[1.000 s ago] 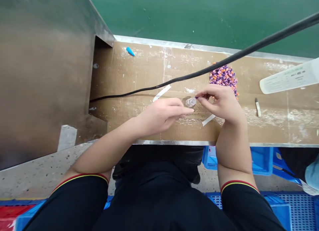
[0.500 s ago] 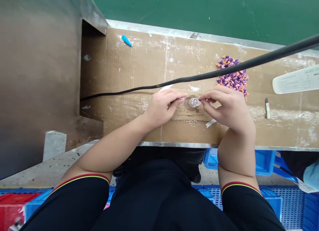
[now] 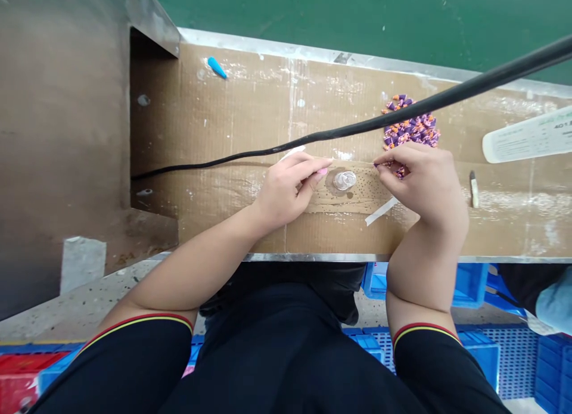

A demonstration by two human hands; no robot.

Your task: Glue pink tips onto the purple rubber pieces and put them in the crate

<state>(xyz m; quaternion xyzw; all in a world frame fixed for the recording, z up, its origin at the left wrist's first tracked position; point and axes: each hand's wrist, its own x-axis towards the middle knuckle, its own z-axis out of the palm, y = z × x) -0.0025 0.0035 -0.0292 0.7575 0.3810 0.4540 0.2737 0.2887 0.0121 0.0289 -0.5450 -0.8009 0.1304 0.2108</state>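
Well, clear round plastic piece point(image 3: 344, 180): lies on cardboard point(image 3: 223, 223) between both hands | left hand point(image 3: 283, 190): nearer, fingertips just beside it, cannot tell if it holds something | right hand point(image 3: 420, 184): fingertips pinched together on small purple part point(image 3: 376, 164), just below purple-orange pile point(image 3: 411, 131)

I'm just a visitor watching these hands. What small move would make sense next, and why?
Probably the right hand should carry what looks like a small purple piece, pinched at its fingertips, to the clear round piece on the cardboard. The left hand sits close beside that clear piece, and the purple-and-orange heap lies behind.
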